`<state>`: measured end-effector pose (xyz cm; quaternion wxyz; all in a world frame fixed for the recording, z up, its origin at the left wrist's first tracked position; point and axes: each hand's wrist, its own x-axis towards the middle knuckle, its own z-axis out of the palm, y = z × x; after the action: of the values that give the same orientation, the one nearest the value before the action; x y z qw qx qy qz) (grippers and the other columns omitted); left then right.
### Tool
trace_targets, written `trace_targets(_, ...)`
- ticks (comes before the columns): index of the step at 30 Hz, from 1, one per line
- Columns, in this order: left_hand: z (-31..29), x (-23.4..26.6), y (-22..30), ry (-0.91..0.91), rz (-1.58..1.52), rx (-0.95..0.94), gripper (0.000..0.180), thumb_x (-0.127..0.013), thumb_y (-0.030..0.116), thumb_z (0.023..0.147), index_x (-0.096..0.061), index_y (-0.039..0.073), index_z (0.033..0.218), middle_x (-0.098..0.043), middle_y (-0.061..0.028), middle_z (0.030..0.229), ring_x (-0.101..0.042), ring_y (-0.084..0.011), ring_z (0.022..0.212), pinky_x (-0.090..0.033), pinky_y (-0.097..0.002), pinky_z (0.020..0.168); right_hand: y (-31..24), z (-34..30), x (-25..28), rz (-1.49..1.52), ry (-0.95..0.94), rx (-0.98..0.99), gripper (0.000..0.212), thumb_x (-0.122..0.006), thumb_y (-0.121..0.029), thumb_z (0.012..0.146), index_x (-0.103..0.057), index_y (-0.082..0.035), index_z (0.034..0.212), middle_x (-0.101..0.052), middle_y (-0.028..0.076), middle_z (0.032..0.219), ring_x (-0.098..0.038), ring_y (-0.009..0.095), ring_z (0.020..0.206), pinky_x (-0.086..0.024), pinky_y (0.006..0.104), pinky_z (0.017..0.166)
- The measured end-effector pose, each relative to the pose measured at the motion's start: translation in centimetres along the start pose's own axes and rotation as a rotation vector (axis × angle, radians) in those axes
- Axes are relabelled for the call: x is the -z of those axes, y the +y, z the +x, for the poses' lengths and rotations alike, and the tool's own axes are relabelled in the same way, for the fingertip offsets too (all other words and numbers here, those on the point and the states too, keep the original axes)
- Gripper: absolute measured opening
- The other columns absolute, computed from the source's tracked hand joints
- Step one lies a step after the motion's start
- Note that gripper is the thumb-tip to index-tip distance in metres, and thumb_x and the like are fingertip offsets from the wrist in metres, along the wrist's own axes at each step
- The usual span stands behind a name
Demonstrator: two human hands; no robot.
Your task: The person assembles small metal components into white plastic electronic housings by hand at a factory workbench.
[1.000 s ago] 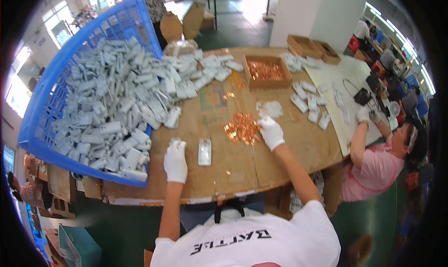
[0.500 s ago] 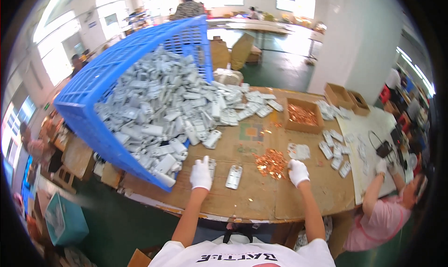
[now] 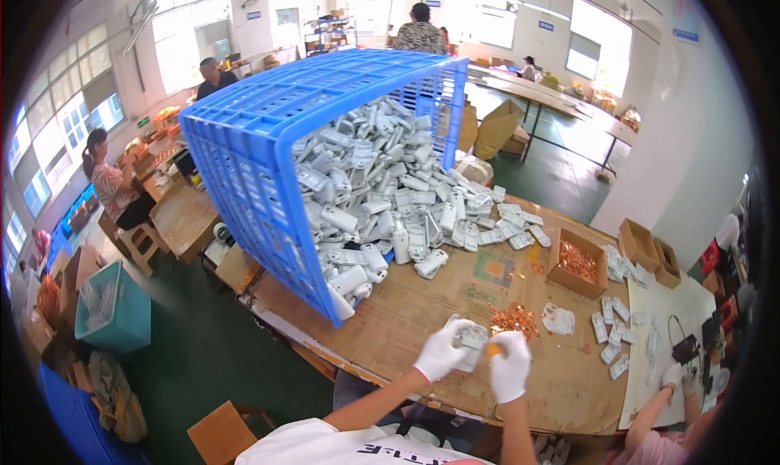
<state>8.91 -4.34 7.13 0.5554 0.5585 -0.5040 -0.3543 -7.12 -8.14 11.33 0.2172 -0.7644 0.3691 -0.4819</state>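
Observation:
My left hand (image 3: 441, 352), in a white glove, is closed on a pale grey plastic casing (image 3: 471, 345) close above the cardboard-covered tabletop. Just right of it is my gloved right hand (image 3: 510, 369), pinching a small copper-coloured piece (image 3: 493, 349) beside the casing. Beyond my hands lies a loose pile of shiny copper-coloured pieces (image 3: 517, 322). A big blue plastic crate (image 3: 244, 132), tipped on its side, spills a heap of similar casings (image 3: 382, 197) onto the table. My fingers hide part of the held casing.
A cardboard box (image 3: 578, 263) of copper-coloured pieces stands farther right, near two small cartons (image 3: 640, 244). Several casings (image 3: 611, 327) lie at the right, with a flat whitish piece (image 3: 559, 319) nearer. A co-worker's gloved hands (image 3: 681, 377) are at the far right. A teal bin (image 3: 114, 310) stands left.
My view has turned left. Both hands have come together; earlier they were apart, the right beside the copper pile. The left now holds a casing up, and an orange piece shows in the right fingers.

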Motion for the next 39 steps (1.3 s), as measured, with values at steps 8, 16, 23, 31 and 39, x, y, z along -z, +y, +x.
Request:
trace_targets(8,-4.2,-1.4,0.4,0.191,0.167,-0.085,0.032,-0.063,0.010,0.084,-0.060,0.007,0.116,-0.065,-0.0136,0.108,-0.064,-0.0352,0.100,-0.052,-0.0408,0.083,-1.3,-4.2,-4.0,-0.146,0.051,-0.098,0.020,-0.073,0.004,0.069,-0.067,-0.005,0.086,-0.050,0.012,0.093,-0.055,0.029,0.088,-0.046,0.0367,0.075)
trace_targets(16,-6.9,0.4,0.1,0.096,0.342,-0.105,0.025,-0.066,0.014,0.084,-0.061,0.013,0.109,-0.063,-0.0083,0.099,-0.066,-0.0328,0.087,-0.054,-0.0418,0.071,-1.3,-5.0,-3.0,0.308,-0.235,-0.523,0.011,-0.067,0.004,0.082,-0.065,0.000,0.092,-0.061,0.002,0.083,-0.057,0.010,0.076,-0.049,0.0254,0.072)
trace_targets(23,-10.9,2.9,-1.1,-0.215,0.289,0.075,0.026,-0.066,0.023,0.084,-0.063,0.006,0.104,-0.066,-0.0162,0.094,-0.065,-0.0350,0.088,-0.052,-0.0424,0.076,-2.4,-9.8,-2.5,0.060,-0.430,-0.529,0.012,-0.072,-0.001,0.080,-0.072,-0.001,0.093,-0.070,0.010,0.075,-0.066,0.011,0.071,-0.052,0.0274,0.067)
trace_targets(31,-12.7,3.3,-1.9,-0.426,0.332,0.212,0.028,-0.064,0.025,0.086,-0.064,0.005,0.105,-0.068,-0.0182,0.097,-0.066,-0.0354,0.091,-0.052,-0.0412,0.077,-0.7,-14.2,-2.5,-0.067,-0.525,-0.589,0.027,-0.076,-0.011,0.079,-0.072,-0.007,0.106,-0.072,0.013,0.082,-0.071,0.020,0.075,-0.054,0.0324,0.071)
trace_targets(39,-11.8,2.7,-1.7,-0.344,0.281,0.239,0.029,-0.063,0.027,0.089,-0.067,0.008,0.110,-0.072,-0.0159,0.096,-0.069,-0.0334,0.090,-0.054,-0.0411,0.078,-2.0,-14.3,-2.0,0.183,-0.440,-0.514,0.026,-0.059,-0.017,0.096,-0.063,-0.009,0.120,-0.069,0.014,0.103,-0.063,0.022,0.097,-0.049,0.0352,0.090)
